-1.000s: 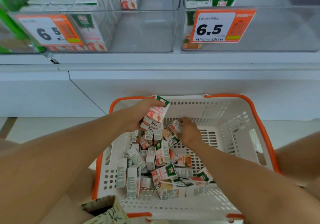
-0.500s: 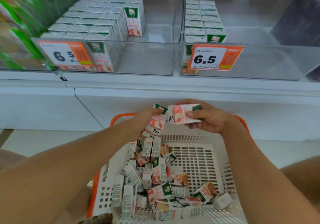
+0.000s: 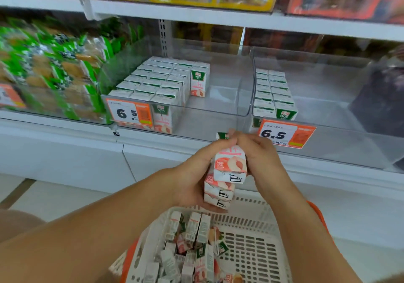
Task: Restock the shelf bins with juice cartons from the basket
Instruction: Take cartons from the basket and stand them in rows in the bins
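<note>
My left hand (image 3: pixel 192 180) grips a stack of small white-and-pink juice cartons (image 3: pixel 218 192) above the basket. My right hand (image 3: pixel 259 153) holds the top carton (image 3: pixel 230 164) against that stack. Below them the white basket with an orange rim (image 3: pixel 262 252) holds several loose cartons (image 3: pixel 192 245). On the shelf, a clear bin (image 3: pixel 214 105) has rows of the same cartons (image 3: pixel 159 81) on its left side and bare floor on its right. A second clear bin (image 3: pixel 341 116) to the right holds two rows of cartons (image 3: pixel 273 94) along its left wall.
Orange price tags reading 6.5 hang on the left bin front (image 3: pixel 129 113) and the right bin front (image 3: pixel 284 135). Green snack packs (image 3: pixel 43 64) fill the bin at far left. An upper shelf (image 3: pixel 196 18) carries boxed goods. A dark bag (image 3: pixel 380 99) sits far right.
My view tilted up toward the shelf. Both hands rose from the basket; my right hand brought its carton onto the stack held in my left hand.
</note>
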